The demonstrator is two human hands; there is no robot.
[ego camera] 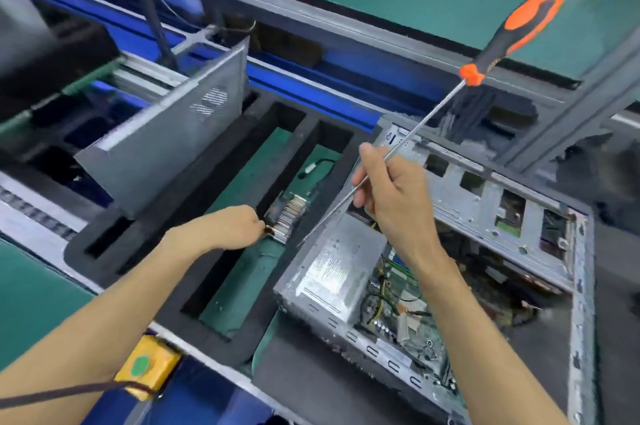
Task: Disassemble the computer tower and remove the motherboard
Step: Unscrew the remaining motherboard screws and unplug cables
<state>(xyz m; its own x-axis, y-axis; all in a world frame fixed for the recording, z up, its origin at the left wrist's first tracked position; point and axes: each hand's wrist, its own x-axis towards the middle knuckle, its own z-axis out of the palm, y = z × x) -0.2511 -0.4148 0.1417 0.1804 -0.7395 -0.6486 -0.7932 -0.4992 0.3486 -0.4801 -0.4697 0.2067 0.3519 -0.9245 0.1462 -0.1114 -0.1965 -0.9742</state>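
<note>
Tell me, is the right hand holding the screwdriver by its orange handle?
No, the right hand pinches the screwdriver along its metal shaft, with the orange handle sticking up free above it.

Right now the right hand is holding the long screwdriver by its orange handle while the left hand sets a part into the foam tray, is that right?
Not quite. In the head view the right hand holds the long screwdriver by its metal shaft, not the orange handle, which sticks up free. The left hand is at the part in the foam tray, as you said.

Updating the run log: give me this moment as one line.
left hand places finned part in foam tray | right hand holds screwdriver by shaft | tower open, motherboard inside
</note>
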